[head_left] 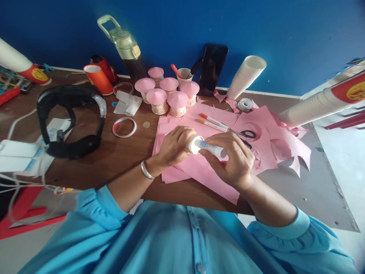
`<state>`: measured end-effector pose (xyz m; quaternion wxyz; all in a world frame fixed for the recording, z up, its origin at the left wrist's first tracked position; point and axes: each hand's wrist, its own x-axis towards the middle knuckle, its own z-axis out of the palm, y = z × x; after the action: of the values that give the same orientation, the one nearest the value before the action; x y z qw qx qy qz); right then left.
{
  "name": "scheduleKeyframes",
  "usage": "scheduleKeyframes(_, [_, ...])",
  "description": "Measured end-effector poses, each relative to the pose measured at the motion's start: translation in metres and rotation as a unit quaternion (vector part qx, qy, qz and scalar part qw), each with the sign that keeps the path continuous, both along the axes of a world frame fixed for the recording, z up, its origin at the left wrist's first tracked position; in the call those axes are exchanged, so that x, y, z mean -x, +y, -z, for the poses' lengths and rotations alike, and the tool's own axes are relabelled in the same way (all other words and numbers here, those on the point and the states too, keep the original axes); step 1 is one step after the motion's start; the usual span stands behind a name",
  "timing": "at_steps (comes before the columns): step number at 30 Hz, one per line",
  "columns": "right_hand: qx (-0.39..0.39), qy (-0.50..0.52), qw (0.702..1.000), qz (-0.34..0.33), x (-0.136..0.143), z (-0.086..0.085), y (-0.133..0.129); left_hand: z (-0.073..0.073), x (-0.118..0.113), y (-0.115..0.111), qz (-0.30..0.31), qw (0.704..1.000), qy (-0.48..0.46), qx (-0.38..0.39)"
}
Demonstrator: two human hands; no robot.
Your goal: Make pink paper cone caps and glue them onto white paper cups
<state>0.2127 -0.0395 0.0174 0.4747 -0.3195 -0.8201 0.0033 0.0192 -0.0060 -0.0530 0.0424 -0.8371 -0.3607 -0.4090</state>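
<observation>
My left hand is wrapped round a small paper cup, tilted so its white round end faces right. In my right hand is a white glue stick with a blue label, its tip against or very near the cup's white end. Beneath both hands lie pink paper sheets. Behind them stand several small patterned cups with pink cone tops. Two markers and a pair of scissors with dark handles rest on the paper, beyond my right hand.
A black headset and a tape roll are on the left. Along the blue wall stand a bottle, an orange cup, a dark phone and stacked white cups. Pink scraps spread at right.
</observation>
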Motion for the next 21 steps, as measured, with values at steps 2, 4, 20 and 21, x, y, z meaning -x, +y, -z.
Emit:
scheduleKeyframes(2, [0.001,-0.006,1.000,-0.001,0.000,-0.001,0.002,0.003,0.000,0.000,0.005,1.000,0.001,0.013])
scheduleKeyframes(4, [-0.009,-0.019,1.000,0.000,0.000,0.000,0.002,0.005,0.001,0.000,0.015,1.000,0.000,0.018])
scheduleKeyframes(20, [0.066,0.010,0.994,0.086,-0.012,-0.005,0.019,0.001,-0.002,-0.001,0.059,0.998,0.016,0.021])
scheduleKeyframes(21, [0.072,0.007,0.994,0.082,-0.012,-0.006,0.019,0.001,-0.002,-0.001,0.055,0.998,0.004,0.020])
